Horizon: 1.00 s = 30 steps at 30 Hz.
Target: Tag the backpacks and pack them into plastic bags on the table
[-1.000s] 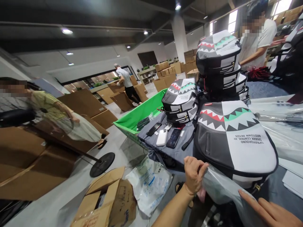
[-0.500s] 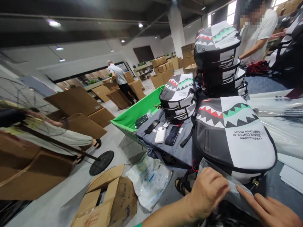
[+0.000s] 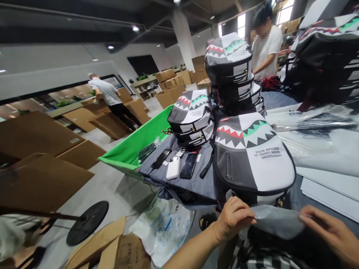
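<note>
Between my hands a translucent plastic bag (image 3: 276, 220) is stretched by its edge. My left hand (image 3: 235, 216) pinches one side of that edge, and the fingers of my right hand (image 3: 327, 228) close on the other side. Below the plastic, at the bottom of the view, lies something dark with a black-and-white checked part (image 3: 269, 259), mostly cut off. Just beyond my hands a black, grey and white backpack (image 3: 254, 157) with a shark-teeth pattern rests flat on the table.
More backpacks are stacked behind it (image 3: 230, 63) and to its left (image 3: 192, 116). Phones (image 3: 189, 165) and a white device (image 3: 173, 167) lie at the table's left edge, beside a green-lined bin (image 3: 134, 142). Clear plastic and white sheets (image 3: 331, 194) lie right. Two people work farther back.
My right hand has moved right, away from my left, and the plastic edge is now spread wider between them. The checked part has come into view, and the camera has turned right.
</note>
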Tool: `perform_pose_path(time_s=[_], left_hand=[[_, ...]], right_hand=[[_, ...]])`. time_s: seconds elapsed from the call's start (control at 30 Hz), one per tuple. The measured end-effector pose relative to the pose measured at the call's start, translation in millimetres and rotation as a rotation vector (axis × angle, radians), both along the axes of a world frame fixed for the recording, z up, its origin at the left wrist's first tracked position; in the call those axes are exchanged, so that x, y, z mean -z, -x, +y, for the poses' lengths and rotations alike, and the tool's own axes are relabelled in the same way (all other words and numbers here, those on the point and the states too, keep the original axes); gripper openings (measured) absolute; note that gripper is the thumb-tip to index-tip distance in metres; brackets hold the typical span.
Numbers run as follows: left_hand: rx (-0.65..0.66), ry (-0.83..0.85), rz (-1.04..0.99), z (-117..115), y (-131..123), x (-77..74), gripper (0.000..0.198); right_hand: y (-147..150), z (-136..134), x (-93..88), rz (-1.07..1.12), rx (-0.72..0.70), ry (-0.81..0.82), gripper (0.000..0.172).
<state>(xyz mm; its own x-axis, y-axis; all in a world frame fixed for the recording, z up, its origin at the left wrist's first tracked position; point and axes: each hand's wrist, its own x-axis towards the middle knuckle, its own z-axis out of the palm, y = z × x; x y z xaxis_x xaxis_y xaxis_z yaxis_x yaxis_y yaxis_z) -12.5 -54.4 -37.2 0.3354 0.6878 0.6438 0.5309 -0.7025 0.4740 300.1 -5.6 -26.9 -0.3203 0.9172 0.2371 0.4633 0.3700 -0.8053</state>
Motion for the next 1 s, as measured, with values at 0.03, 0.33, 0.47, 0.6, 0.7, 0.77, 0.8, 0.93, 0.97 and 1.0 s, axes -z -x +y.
perform_pose_path(time_s=[0.03,0.33,0.47,0.6,0.7,0.77,0.8,0.93,0.97,1.0], left_hand=[[0.004,-0.035,0.003,0.1,0.3,-1.4,0.038],[-0.099,-0.111,0.356,-5.8,-3.4,-12.1,0.013],[-0.14,-0.167,0.353,-6.1,-4.7,-0.4,0.018],[-0.172,-0.214,0.326,-4.7,-2.7,8.0,0.018],[-0.194,-0.268,0.251,-7.1,-3.5,5.2,0.016],[-0.269,-0.341,0.231,-11.8,-8.2,3.2,0.011],[-0.328,-0.364,0.23,-15.0,-12.0,3.1,0.008],[-0.56,-0.31,0.196,-27.9,-28.4,5.7,0.007],[-0.578,-0.298,0.195,-29.3,-30.0,5.4,0.007],[-0.57,-0.29,0.213,-29.4,-29.6,4.1,0.008]], right_hand=[[4.7,5.0,-6.2,0.025,-0.002,0.034,0.051],[63.4,9.6,-7.0,0.063,0.365,-0.434,0.039],[63.3,-16.3,11.2,-0.056,0.299,-0.614,0.018],[64.9,-23.0,18.8,-0.24,0.118,-0.884,0.032],[64.4,-13.4,10.1,-0.33,0.002,-1.036,0.028],[62.3,-5.2,-0.2,-0.352,-0.083,-1.104,0.022],[61.0,-1.6,-5.5,-0.363,-0.124,-1.127,0.021],[56.9,9.6,-21.8,-0.389,-0.282,-1.151,0.023],[56.2,12.1,-24.1,-0.383,-0.315,-1.11,0.024],[55.5,14.7,-25.9,-0.376,-0.349,-1.056,0.024]])
